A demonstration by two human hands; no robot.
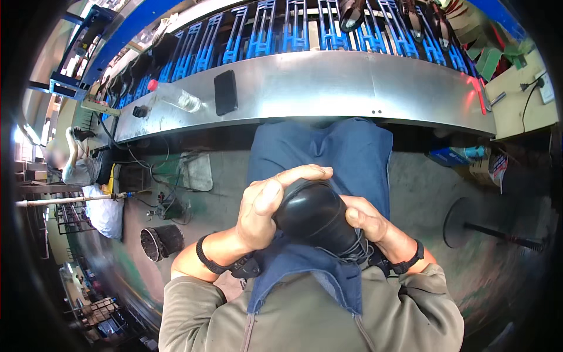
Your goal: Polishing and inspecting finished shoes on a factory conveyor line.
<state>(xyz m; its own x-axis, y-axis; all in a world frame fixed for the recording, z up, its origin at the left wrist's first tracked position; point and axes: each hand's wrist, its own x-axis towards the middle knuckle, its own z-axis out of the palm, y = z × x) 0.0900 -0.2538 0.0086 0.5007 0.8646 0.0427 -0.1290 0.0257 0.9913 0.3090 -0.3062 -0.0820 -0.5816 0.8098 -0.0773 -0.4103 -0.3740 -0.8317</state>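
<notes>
Both hands (256,211) (368,219) on black shoe (311,214)

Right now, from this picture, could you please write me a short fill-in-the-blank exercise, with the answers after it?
1. The left hand and the right hand hold a shoe coloured ____.
2. The clear bottle lies on its side, and its cap is ____.
3. Seen by the wearer, the phone lies to the bottle's ____.
4. The bucket is on the floor at the wearer's ____ side.

Missing words: black; red; right; left.
</notes>
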